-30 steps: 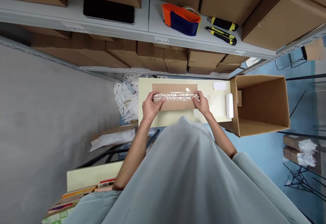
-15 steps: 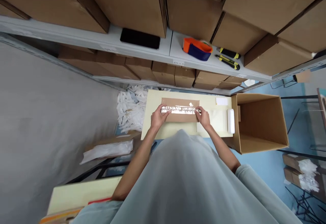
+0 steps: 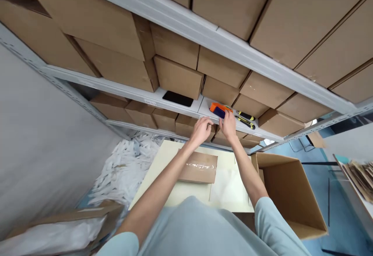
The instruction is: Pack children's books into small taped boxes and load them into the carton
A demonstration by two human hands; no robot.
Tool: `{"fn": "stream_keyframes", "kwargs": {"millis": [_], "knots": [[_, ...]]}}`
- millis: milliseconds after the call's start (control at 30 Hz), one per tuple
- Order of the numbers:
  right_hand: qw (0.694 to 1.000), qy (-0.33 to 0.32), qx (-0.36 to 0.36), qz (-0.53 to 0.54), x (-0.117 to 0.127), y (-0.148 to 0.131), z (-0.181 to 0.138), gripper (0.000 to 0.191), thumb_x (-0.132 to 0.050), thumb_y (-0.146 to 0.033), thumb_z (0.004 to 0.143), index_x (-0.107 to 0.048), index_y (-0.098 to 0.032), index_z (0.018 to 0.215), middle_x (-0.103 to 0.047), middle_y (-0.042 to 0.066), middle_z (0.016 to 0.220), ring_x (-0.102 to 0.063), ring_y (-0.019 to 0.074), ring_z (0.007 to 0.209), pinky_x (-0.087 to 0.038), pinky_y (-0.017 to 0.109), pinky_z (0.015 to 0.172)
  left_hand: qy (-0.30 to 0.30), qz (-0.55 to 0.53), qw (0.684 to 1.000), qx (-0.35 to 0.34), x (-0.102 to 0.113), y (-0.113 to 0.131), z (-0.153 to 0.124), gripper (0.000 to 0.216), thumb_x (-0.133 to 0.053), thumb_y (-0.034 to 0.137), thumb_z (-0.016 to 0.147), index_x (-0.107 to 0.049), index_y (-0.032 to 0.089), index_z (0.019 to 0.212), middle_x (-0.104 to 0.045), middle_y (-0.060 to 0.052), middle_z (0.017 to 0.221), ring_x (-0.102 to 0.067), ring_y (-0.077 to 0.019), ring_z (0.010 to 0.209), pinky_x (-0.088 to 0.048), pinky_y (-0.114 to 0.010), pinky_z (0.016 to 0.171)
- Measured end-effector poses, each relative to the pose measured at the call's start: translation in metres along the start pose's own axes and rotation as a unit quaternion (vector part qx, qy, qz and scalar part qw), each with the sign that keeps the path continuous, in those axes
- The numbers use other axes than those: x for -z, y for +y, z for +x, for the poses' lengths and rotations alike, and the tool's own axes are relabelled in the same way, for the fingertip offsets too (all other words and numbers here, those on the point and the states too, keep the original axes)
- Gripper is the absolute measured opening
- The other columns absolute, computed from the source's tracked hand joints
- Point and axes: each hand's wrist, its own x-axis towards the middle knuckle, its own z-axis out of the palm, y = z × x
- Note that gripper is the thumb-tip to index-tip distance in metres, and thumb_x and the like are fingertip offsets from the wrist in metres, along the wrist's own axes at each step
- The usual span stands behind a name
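Both my arms reach up to the grey shelf (image 3: 177, 108). My right hand (image 3: 227, 125) lies against the orange and blue tape dispenser (image 3: 219, 109), fingers stretched toward it. My left hand (image 3: 201, 128) hovers just left of the dispenser at the shelf edge, fingers curled, holding nothing I can see. Below them a flat brown carton (image 3: 199, 167) with a strip of clear tape along its top lies on the pale yellow table (image 3: 157, 162); neither hand touches it.
Two yellow-black utility knives (image 3: 245, 119) lie right of the dispenser and a black phone (image 3: 178, 98) lies to its left. Cardboard boxes fill the shelves. An open carton (image 3: 291, 190) stands right of the table. White packets (image 3: 125, 166) are heaped at left.
Both hands left the taped carton on the table and rose to the shelf by the tape dispenser. The view tilted upward.
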Motion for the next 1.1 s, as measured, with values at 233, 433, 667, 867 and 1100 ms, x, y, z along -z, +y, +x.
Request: {"fn": "stream_keyframes", "kwargs": {"millis": [233, 433, 667, 867, 1100], "knots": [[0.983, -0.152, -0.07, -0.069, 0.012, -0.012, 0.057, 0.051, -0.055, -0.014, 0.106, -0.052, 0.006, 0.153, -0.065, 0.037, 0.15, -0.063, 0.0379, 0.143, -0.042, 0.047, 0.126, 0.055, -0.041, 0.997, -0.031, 0.013, 0.047, 0.003, 0.02, -0.061, 0.012, 0.1, -0.077, 0.022, 0.107, -0.079, -0.012, 0.138, -0.073, -0.0304, 0.136, -0.056, -0.05, 0.123], [0.981, -0.131, -0.045, 0.134, 0.018, 0.004, 0.016, 0.044, -0.055, -0.03, 0.111, -0.056, -0.008, 0.149, -0.077, 0.022, 0.131, -0.073, 0.0332, 0.121, -0.055, 0.046, 0.113, 0.085, -0.115, 0.989, 0.046, 0.009, 0.018, -0.065, 0.021, -0.064, 0.018, 0.102, -0.076, 0.022, 0.119, -0.081, -0.011, 0.133, -0.077, -0.0289, 0.127, -0.061, -0.048, 0.117], [0.797, -0.127, -0.048, 0.589, -0.005, -0.058, -0.153, 0.052, -0.075, -0.067, 0.101, -0.063, -0.024, 0.128, -0.077, 0.01, 0.126, -0.073, 0.0265, 0.12, -0.058, 0.042, 0.114, 0.165, -0.177, 0.967, 0.085, 0.008, 0.015, -0.173, 0.014, -0.074, 0.031, 0.103, -0.075, 0.023, 0.114, -0.079, -0.006, 0.11, -0.079, -0.021, 0.097, -0.068, -0.036, 0.093], [0.77, -0.151, -0.099, 0.612, 0.004, -0.109, -0.213, 0.059, -0.077, -0.07, 0.1, -0.063, -0.026, 0.137, -0.077, 0.011, 0.139, -0.072, 0.0278, 0.133, -0.055, 0.046, 0.124, 0.154, -0.146, 0.973, 0.085, 0.03, 0.016, -0.232, 0.014, -0.07, 0.033, 0.108, -0.073, 0.023, 0.117, -0.079, -0.007, 0.114, -0.077, -0.0209, 0.099, -0.067, -0.035, 0.093], [0.806, -0.149, -0.075, 0.568, 0.009, -0.131, -0.233, 0.058, -0.068, -0.074, 0.105, -0.065, -0.025, 0.134, -0.079, 0.011, 0.131, -0.075, 0.0274, 0.124, -0.061, 0.042, 0.114, 0.082, -0.187, 0.975, 0.083, 0.074, 0.007, -0.252, 0.022, -0.073, 0.035, 0.105, -0.075, 0.023, 0.123, -0.079, -0.007, 0.118, -0.078, -0.0222, 0.105, -0.068, -0.037, 0.098]]}}
